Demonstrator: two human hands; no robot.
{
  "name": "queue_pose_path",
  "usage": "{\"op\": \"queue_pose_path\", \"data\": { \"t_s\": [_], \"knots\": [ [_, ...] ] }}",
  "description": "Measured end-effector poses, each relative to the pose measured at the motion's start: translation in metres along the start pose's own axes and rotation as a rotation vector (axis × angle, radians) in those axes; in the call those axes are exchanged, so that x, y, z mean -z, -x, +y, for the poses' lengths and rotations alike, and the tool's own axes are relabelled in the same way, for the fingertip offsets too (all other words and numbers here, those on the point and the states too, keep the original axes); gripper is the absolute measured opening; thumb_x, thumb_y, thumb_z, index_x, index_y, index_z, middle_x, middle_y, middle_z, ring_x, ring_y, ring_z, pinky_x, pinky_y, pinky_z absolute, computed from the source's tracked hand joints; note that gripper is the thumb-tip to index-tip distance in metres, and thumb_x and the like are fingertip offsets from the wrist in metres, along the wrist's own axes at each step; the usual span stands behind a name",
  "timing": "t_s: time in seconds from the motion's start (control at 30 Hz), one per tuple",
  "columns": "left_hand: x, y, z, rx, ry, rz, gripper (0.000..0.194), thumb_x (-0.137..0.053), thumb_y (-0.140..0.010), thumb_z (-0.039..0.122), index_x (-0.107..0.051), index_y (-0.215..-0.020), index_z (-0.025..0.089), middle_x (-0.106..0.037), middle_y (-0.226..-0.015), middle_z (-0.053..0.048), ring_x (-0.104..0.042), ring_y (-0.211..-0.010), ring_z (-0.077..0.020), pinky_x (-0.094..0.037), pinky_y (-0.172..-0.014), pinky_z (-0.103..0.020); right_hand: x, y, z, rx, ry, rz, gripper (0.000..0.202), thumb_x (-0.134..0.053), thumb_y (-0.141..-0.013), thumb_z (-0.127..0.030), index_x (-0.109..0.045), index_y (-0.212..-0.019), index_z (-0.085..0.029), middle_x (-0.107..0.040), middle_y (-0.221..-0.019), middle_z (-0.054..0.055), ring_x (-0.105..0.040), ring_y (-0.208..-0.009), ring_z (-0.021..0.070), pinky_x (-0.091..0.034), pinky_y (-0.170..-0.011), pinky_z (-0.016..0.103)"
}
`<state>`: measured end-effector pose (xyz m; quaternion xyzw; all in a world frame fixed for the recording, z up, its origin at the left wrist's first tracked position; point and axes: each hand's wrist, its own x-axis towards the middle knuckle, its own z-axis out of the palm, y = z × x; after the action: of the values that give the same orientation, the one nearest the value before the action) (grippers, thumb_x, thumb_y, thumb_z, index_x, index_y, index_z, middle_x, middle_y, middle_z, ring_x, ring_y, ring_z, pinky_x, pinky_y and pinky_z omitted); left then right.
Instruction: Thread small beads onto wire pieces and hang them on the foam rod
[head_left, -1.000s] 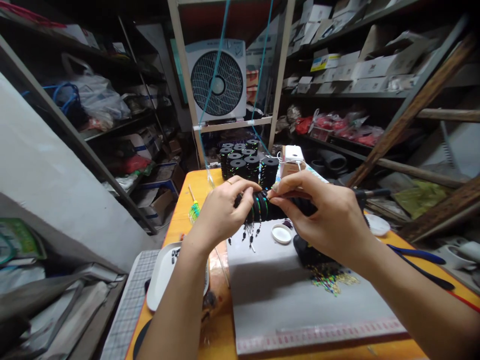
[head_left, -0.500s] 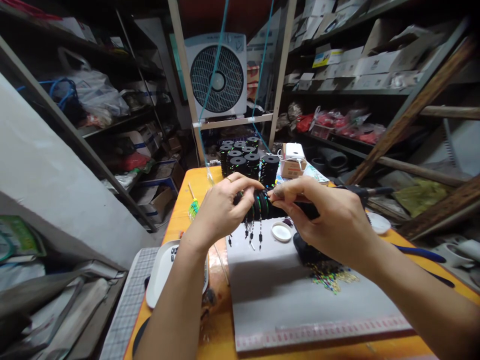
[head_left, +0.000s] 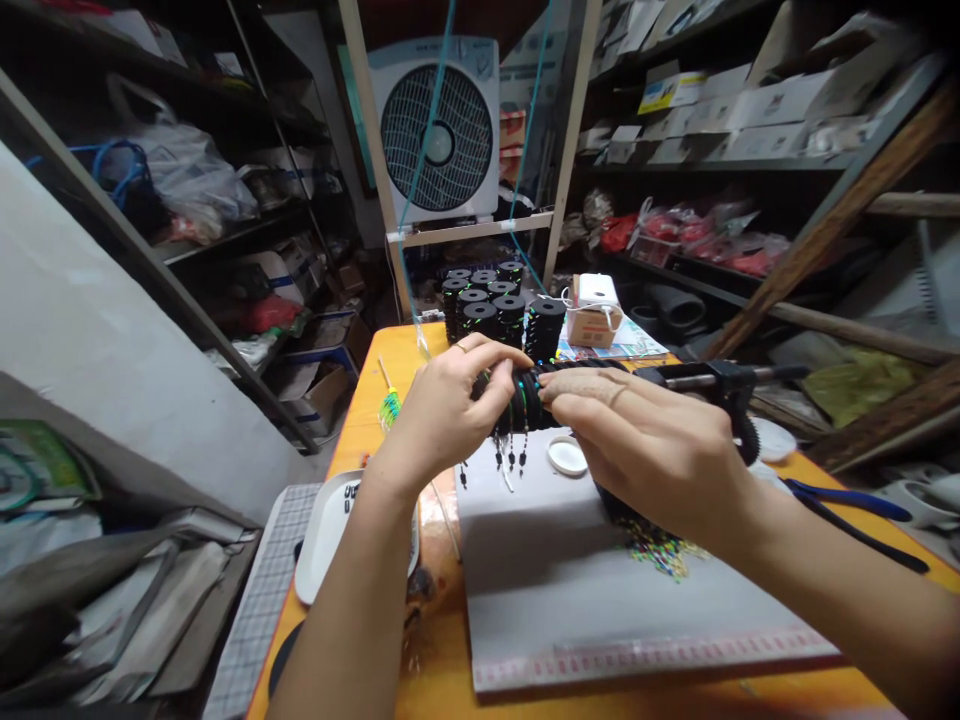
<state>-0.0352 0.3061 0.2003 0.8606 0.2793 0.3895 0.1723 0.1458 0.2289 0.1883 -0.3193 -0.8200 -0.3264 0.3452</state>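
My left hand (head_left: 454,405) is closed round the left end of a black ribbed roller (head_left: 529,402) wound with line. Fingers bent, my right hand (head_left: 660,425) grips the same roller just to the right, its fingertips near a small blue bead. Several thin beaded strands (head_left: 512,450) with black ends hang below the roller between the hands. To the right, the roller is on a metal rod with a black holder (head_left: 724,378). Under my right hand lies a heap of yellow, green and blue small pieces (head_left: 664,552). My palms hide part of the roller.
A white board (head_left: 540,570) with a pink ruled edge covers the orange table (head_left: 439,640). On it sits a white lid (head_left: 567,456). A white tray (head_left: 319,535) is left, blue-handled pliers (head_left: 855,500) right. Black foam spools (head_left: 480,315) and a boxed white device (head_left: 598,292) stand behind.
My right hand has gone from a raised pinch at the roller to lying lower, with its fingers over the roller. My left hand stays about where it was. The view has shifted slightly.
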Motion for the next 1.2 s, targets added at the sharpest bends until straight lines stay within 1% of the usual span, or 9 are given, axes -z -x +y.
{"op": "queue_pose_path", "data": {
  "t_s": [0.17, 0.33, 0.4, 0.43, 0.5, 0.53, 0.73, 0.97, 1.2],
  "knots": [
    [-0.001, 0.0, -0.002, -0.016, -0.024, 0.001, 0.024, -0.048, -0.093, 0.015, -0.071, -0.101, 0.018, -0.07, -0.099, -0.004, -0.063, -0.085, -0.0157, -0.046, -0.077, -0.03, 0.003, 0.0, 0.0, 0.182, 0.164, -0.048, 0.016, -0.048, -0.093, -0.003, -0.062, -0.095, -0.01, -0.075, -0.091, 0.012, -0.071, -0.099, 0.0252, -0.06, -0.092, 0.036],
    [-0.002, -0.001, -0.003, -0.048, -0.032, 0.014, 0.024, -0.047, -0.093, 0.016, -0.07, -0.098, 0.018, -0.07, -0.097, -0.005, -0.063, -0.087, -0.0165, -0.046, -0.079, -0.03, 0.018, 0.026, -0.004, 0.155, 0.092, -0.224, 0.034, -0.046, -0.093, -0.003, -0.059, -0.124, -0.009, -0.063, -0.133, 0.016, -0.05, -0.134, 0.0291, -0.05, -0.108, 0.044],
    [-0.002, -0.001, -0.002, -0.048, -0.031, 0.022, 0.024, -0.047, -0.094, 0.016, -0.07, -0.097, 0.019, -0.071, -0.098, -0.005, -0.064, -0.087, -0.0167, -0.046, -0.078, -0.03, 0.022, 0.051, -0.01, 0.077, -0.02, -0.271, 0.043, -0.045, -0.09, 0.001, -0.057, -0.13, -0.012, -0.058, -0.139, 0.014, -0.047, -0.135, 0.0286, -0.049, -0.107, 0.046],
    [-0.002, -0.001, -0.002, -0.046, -0.032, 0.023, 0.024, -0.047, -0.094, 0.016, -0.071, -0.097, 0.02, -0.071, -0.098, -0.004, -0.064, -0.087, -0.0167, -0.046, -0.078, -0.03, 0.023, 0.065, -0.013, -0.002, -0.051, -0.269, 0.043, -0.047, -0.089, 0.001, -0.06, -0.126, -0.015, -0.062, -0.134, 0.012, -0.054, -0.127, 0.0268, -0.053, -0.102, 0.044],
    [-0.001, -0.001, -0.002, -0.043, -0.034, 0.023, 0.025, -0.047, -0.094, 0.017, -0.071, -0.097, 0.02, -0.071, -0.098, -0.004, -0.064, -0.087, -0.0165, -0.046, -0.077, -0.03, 0.021, 0.093, -0.021, -0.289, -0.126, -0.365, 0.027, -0.054, -0.089, -0.006, -0.07, -0.104, -0.021, -0.07, -0.111, 0.009, -0.063, -0.099, 0.0245, -0.058, -0.08, 0.042],
    [-0.001, -0.001, -0.002, -0.04, -0.034, 0.024, 0.025, -0.047, -0.094, 0.017, -0.071, -0.097, 0.02, -0.071, -0.098, -0.004, -0.064, -0.087, -0.0164, -0.046, -0.077, -0.03, 0.018, 0.106, -0.024, -0.349, -0.139, -0.412, 0.018, -0.058, -0.088, -0.01, -0.071, -0.094, -0.021, -0.07, -0.099, 0.009, -0.063, -0.089, 0.0239, -0.058, -0.071, 0.041],
    [0.0, -0.002, -0.001, -0.035, -0.016, 0.016, 0.023, -0.047, -0.094, 0.016, -0.07, -0.099, 0.019, -0.071, -0.097, -0.005, -0.063, -0.086, -0.0163, -0.047, -0.079, -0.03, 0.001, 0.146, -0.034, -0.535, -0.158, -0.439, 0.01, -0.065, -0.085, -0.014, -0.071, -0.081, -0.021, -0.066, -0.083, 0.006, -0.062, -0.078, 0.0227, -0.055, -0.065, 0.038],
    [0.018, 0.004, 0.001, -0.024, 0.011, -0.018, 0.025, -0.043, -0.099, 0.023, -0.067, -0.105, 0.019, -0.067, -0.105, -0.007, -0.061, -0.1, -0.0185, -0.046, -0.092, -0.034, 0.005, 0.129, -0.044, -0.542, -0.25, -0.305, 0.014, -0.055, -0.09, -0.009, -0.063, -0.088, -0.021, -0.064, -0.086, 0.006, -0.062, -0.079, 0.02, -0.055, -0.065, 0.032],
    [0.033, 0.01, -0.002, 0.072, 0.013, -0.179, 0.025, -0.049, -0.097, 0.026, -0.061, -0.118, 0.021, -0.066, -0.123, -0.007, -0.061, -0.111, -0.0207, -0.046, -0.099, -0.038, 0.006, 0.059, -0.023, -0.41, -0.272, 0.06, 0.024, -0.052, -0.089, -0.004, -0.055, -0.104, -0.022, -0.061, -0.102, 0.008, -0.063, -0.096, 0.0208, -0.052, -0.083, 0.035]
  ]
}}
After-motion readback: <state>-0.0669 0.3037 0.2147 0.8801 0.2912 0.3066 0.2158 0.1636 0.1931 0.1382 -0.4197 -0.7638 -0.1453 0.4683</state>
